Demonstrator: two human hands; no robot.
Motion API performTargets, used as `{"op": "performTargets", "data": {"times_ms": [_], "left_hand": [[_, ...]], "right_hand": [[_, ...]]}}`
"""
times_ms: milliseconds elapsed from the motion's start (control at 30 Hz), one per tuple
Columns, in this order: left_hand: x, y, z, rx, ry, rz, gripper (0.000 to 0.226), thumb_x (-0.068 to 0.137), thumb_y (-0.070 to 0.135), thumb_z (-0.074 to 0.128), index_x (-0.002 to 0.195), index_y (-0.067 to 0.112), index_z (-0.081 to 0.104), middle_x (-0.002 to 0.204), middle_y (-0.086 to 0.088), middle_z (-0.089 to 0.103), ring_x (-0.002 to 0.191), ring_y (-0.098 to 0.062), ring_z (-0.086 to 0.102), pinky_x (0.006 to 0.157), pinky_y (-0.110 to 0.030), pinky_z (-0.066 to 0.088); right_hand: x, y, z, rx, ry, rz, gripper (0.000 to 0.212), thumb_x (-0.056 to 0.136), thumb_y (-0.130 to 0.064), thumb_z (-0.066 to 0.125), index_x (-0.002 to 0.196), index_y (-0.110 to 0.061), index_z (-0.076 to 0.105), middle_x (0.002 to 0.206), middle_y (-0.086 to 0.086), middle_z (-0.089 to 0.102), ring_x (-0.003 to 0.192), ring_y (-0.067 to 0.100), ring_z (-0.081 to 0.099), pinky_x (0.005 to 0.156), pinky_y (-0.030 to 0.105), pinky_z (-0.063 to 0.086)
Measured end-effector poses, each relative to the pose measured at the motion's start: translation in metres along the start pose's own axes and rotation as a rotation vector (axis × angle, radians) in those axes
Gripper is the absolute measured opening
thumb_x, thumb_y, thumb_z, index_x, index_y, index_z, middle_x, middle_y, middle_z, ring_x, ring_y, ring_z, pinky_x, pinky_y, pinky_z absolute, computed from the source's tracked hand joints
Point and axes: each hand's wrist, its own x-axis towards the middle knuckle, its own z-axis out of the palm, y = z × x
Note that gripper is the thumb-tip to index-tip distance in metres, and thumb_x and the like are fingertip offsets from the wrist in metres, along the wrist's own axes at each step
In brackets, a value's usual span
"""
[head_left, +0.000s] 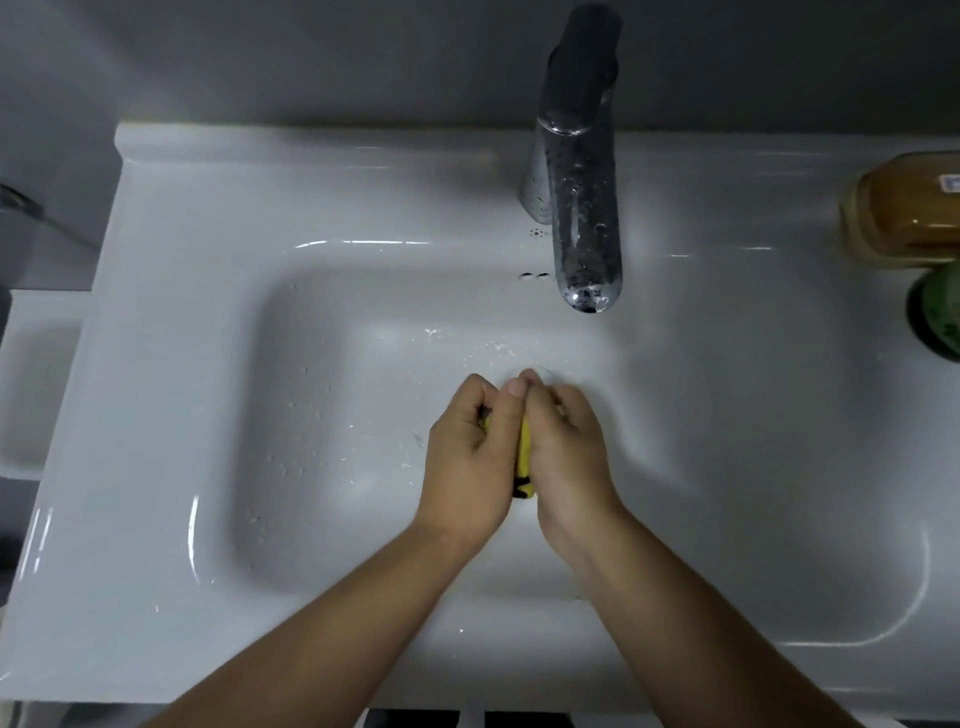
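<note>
We see both hands pressed together low over the basin of a white sink (171, 364), with a small yellow cloth (525, 449) caught between them. The left hand (470, 457) has its fingers (480, 397) curled tightly inward round the near side of the cloth, and the right hand (566, 447) closes on it from the other side, its fingers (566, 405) bent over the top. The two thumbs meet at the tips, just in front of the drain (545, 371). Only a narrow strip of the cloth shows in the gap between the palms: yellow, with dark bands at its lower end, which pokes out near the heels of the hands. We cannot tell how much of it lies hidden inside the grip. The cloth is held in the air above the basin floor, slightly right of the basin's middle and well short of the spout of the chrome tap (584, 223), which reaches out over the back of the basin and is beaded with drops. Water drops (291, 467) speckle the basin floor to the left of the hands. On the sink's right ledge stands an amber container (904, 213), with a green object (937, 317) just in front of it, both cut off by the edge of the view.
</note>
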Motion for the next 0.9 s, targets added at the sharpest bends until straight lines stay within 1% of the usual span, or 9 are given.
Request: {"op": "performTargets", "data": {"times_ms": [67,133,167,267,367,500,667,800,900], "left_hand": [[0.003,0.003,-0.003,-0.067,0.036,-0.071,0.025,0.100,0.036,0.060,0.087,0.016,0.053,0.069,0.004,0.057,0.062,-0.015,0.058,0.061,-0.039,0.057],[0.002,0.011,-0.004,-0.169,0.021,-0.200,0.008,0.101,0.035,0.058,0.108,0.032,0.058,0.090,-0.006,0.065,0.080,-0.021,0.070,0.082,-0.047,0.060],[-0.001,0.013,-0.004,-0.209,-0.015,-0.246,0.016,0.102,0.031,0.055,0.116,0.037,0.058,0.098,-0.011,0.067,0.087,-0.025,0.072,0.087,-0.049,0.060],[-0.008,0.023,0.000,-0.324,-0.132,-0.387,0.029,0.104,0.033,0.046,0.124,0.021,0.064,0.101,-0.010,0.072,0.099,-0.030,0.071,0.087,-0.043,0.056],[-0.008,0.030,-0.001,-0.268,-0.221,-0.453,0.064,0.101,0.059,0.040,0.112,0.005,0.070,0.101,-0.013,0.075,0.100,-0.024,0.073,0.088,-0.038,0.057],[-0.006,0.031,0.001,-0.004,-0.155,-0.255,0.059,0.107,0.050,0.031,0.064,0.019,0.056,0.061,0.006,0.062,0.063,-0.011,0.060,0.069,-0.030,0.051],[-0.002,0.023,0.006,0.017,-0.100,-0.214,0.073,0.107,0.047,0.029,0.041,0.025,0.050,0.043,0.011,0.053,0.045,-0.004,0.051,0.050,-0.023,0.042],[0.002,0.019,0.006,-0.025,-0.097,-0.088,0.065,0.108,0.034,0.039,0.044,0.025,0.042,0.044,0.013,0.043,0.046,-0.007,0.042,0.047,-0.022,0.036],[0.005,0.013,0.006,0.022,-0.073,0.048,0.063,0.107,0.025,0.042,0.045,0.029,0.038,0.043,0.013,0.038,0.047,-0.007,0.037,0.050,-0.024,0.032]], "right_hand": [[-0.005,-0.003,-0.010,-0.020,0.056,-0.148,0.030,0.089,-0.049,0.062,0.099,-0.022,0.059,0.097,0.000,0.071,0.084,0.009,0.071,0.065,0.026,0.056],[-0.017,-0.002,-0.020,-0.146,0.017,-0.341,0.016,0.096,-0.043,0.056,0.111,-0.037,0.059,0.116,-0.008,0.063,0.098,-0.009,0.062,0.077,0.009,0.049],[-0.025,0.000,-0.023,-0.218,-0.020,-0.430,0.020,0.097,-0.044,0.052,0.117,-0.044,0.056,0.124,-0.012,0.056,0.108,-0.013,0.057,0.084,0.005,0.044],[-0.033,0.011,-0.031,-0.400,-0.072,-0.618,0.036,0.095,-0.044,0.040,0.130,-0.048,0.049,0.130,-0.011,0.044,0.123,-0.009,0.046,0.097,0.001,0.033],[-0.029,0.013,-0.032,-0.569,-0.083,-0.654,0.046,0.095,-0.044,0.037,0.131,-0.028,0.059,0.123,-0.001,0.049,0.112,-0.004,0.051,0.090,0.001,0.036],[-0.028,0.011,-0.026,-0.634,-0.018,-0.752,0.041,0.096,-0.037,0.036,0.113,-0.009,0.061,0.104,0.007,0.057,0.084,0.000,0.048,0.075,0.007,0.040],[-0.027,0.001,-0.014,-0.447,0.046,-0.589,0.006,0.097,-0.033,0.045,0.093,-0.029,0.044,0.073,-0.010,0.056,0.069,0.006,0.058,0.059,0.020,0.044],[-0.023,-0.009,-0.004,-0.337,0.122,-0.442,0.022,0.097,-0.021,0.048,0.077,-0.014,0.043,0.063,-0.004,0.049,0.057,0.008,0.046,0.055,0.028,0.041],[-0.014,-0.012,0.004,-0.200,0.163,-0.287,0.034,0.094,-0.025,0.047,0.063,-0.014,0.038,0.057,-0.002,0.045,0.057,0.014,0.044,0.056,0.034,0.042]]}}
